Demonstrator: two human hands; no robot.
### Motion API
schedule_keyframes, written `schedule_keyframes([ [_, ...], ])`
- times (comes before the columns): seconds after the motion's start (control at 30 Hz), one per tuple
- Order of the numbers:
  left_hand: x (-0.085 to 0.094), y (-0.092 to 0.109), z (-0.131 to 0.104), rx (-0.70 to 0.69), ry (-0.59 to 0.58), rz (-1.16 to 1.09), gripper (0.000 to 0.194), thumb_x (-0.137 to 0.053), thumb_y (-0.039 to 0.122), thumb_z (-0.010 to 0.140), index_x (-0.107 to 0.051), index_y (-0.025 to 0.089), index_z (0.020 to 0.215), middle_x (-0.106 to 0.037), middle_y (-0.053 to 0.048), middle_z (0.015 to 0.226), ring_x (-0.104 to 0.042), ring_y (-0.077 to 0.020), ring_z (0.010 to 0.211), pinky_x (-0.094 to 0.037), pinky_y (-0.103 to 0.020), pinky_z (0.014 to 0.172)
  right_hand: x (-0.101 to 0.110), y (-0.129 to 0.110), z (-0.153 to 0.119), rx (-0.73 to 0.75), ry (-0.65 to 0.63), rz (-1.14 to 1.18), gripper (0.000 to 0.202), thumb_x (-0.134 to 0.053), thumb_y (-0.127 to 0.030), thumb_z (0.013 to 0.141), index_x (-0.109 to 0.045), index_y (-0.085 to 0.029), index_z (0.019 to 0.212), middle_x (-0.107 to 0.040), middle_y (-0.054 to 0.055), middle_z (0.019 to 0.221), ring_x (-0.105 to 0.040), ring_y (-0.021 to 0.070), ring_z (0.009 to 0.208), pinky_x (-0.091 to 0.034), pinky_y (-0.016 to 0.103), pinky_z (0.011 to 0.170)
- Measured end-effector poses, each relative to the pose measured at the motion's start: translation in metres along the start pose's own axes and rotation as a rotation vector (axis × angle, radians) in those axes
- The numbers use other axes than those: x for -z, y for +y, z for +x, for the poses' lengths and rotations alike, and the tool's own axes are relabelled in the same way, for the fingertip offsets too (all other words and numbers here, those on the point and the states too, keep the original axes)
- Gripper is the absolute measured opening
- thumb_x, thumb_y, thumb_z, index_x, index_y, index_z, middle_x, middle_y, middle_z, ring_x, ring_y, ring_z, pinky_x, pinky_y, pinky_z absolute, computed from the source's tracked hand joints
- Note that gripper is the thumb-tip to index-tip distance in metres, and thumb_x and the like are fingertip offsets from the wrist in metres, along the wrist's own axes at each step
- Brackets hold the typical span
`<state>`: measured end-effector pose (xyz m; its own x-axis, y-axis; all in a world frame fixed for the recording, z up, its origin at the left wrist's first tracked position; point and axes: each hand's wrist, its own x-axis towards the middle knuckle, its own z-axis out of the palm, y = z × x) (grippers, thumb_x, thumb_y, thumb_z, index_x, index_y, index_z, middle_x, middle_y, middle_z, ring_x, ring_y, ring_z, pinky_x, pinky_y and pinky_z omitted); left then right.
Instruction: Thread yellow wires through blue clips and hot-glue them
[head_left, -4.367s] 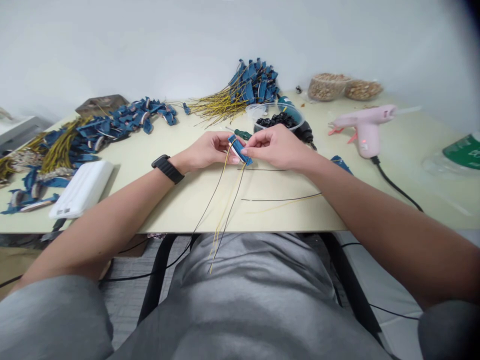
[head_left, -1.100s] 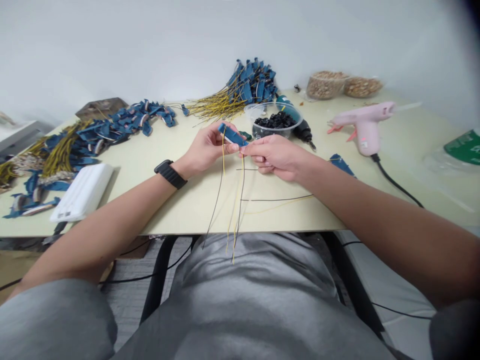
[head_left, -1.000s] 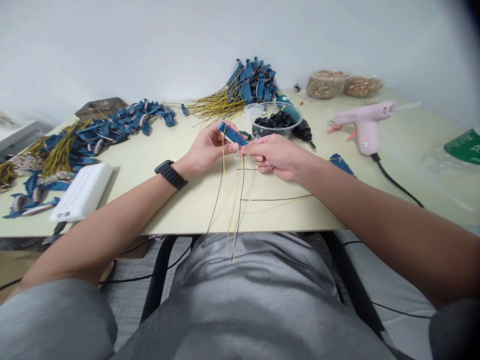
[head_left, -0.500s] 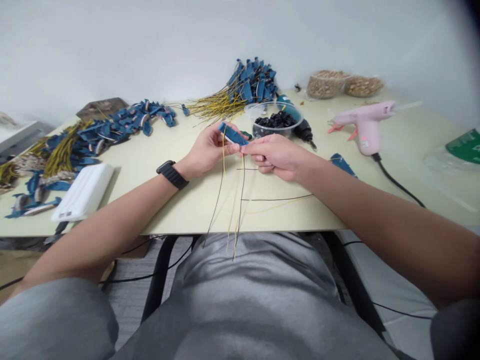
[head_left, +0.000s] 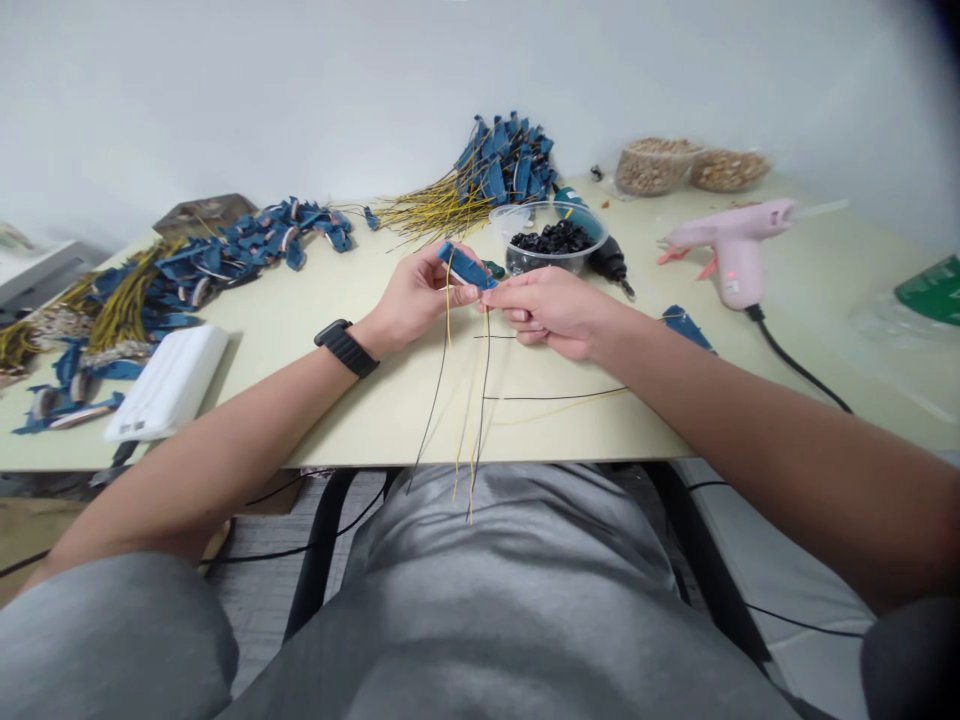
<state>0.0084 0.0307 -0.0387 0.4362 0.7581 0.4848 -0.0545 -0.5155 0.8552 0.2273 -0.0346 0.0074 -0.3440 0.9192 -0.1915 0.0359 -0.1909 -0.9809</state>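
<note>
Well, at my far left a loose heap of blue pieces [head_left: 217, 255] with yellow strands [head_left: 124, 305] is lying along the table [head_left: 360, 420], and a white slab [head_left: 169, 380] is resting just in front of it with a cable [head_left: 122, 455] at its near end. A brown block [head_left: 202, 215] is sitting behind the heap.

I am wearing a black watch [head_left: 346, 349] on my left wrist, and my left hand [head_left: 420, 295] is gripping one blue piece [head_left: 466, 268] between thumb and fingers. I am holding that piece above the table, tilted, its right end lower than its left. Thin yellow and black strands [head_left: 487, 370] are hanging from both its ends past the table's edge. Beyond it, a bunch of more blue pieces [head_left: 506, 160] is leaning near the wall.

My right hand [head_left: 555, 308] is pinching at the lower right end, fingers curled in; I cannot tell whether it is gripping the piece or a strand. Behind that hand, a clear tub [head_left: 597, 240] is holding black bits [head_left: 551, 240], and a dark tool [head_left: 609, 262] is lying beside it. Farther right, another blue piece [head_left: 686, 328] is lying beyond my forearm, and a pink glue gun [head_left: 735, 250] is resting near it.
</note>
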Motion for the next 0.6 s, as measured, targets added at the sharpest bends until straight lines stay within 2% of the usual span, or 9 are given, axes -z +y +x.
schedule_keyframes([
  [0.17, 0.0016, -0.0031, -0.0001, -0.018, -0.004, 0.013, 0.07, -0.11, 0.073, 0.066, -0.078, 0.022, 0.103, -0.084, -0.005, 0.103, -0.078, -0.0209, 0.091, -0.067, -0.041, 0.092, -0.0011, -0.0021, 0.0002, -0.023, 0.018, -0.005, 0.038, -0.071, -0.01, 0.108, -0.062, -0.015, 0.072, -0.04, -0.007, 0.057, -0.025, 0.0038, 0.047, -0.016, 0.021, 0.045],
  [0.4, 0.0016, -0.0085, 0.0014, -0.01, 0.011, 0.012, 0.073, -0.108, 0.077, 0.066, -0.076, 0.022, 0.102, -0.082, -0.007, 0.105, -0.081, -0.0271, 0.108, -0.066, -0.045, 0.094, -0.0003, -0.0004, 0.0012, -0.021, 0.027, -0.029, 0.037, -0.075, -0.012, 0.105, -0.06, -0.018, 0.072, -0.038, -0.006, 0.059, -0.024, 0.0051, 0.047, -0.017, 0.022, 0.045],
  [0.6, 0.0002, -0.0067, 0.0004, -0.038, 0.014, 0.027, 0.071, -0.107, 0.078, 0.067, -0.079, 0.023, 0.103, -0.084, -0.008, 0.108, -0.082, -0.0297, 0.11, -0.068, -0.047, 0.094, -0.0013, -0.0009, 0.0006, -0.02, 0.039, -0.039, 0.035, -0.071, -0.01, 0.108, -0.062, -0.016, 0.074, -0.037, -0.007, 0.057, -0.025, 0.0048, 0.047, -0.018, 0.021, 0.045],
])
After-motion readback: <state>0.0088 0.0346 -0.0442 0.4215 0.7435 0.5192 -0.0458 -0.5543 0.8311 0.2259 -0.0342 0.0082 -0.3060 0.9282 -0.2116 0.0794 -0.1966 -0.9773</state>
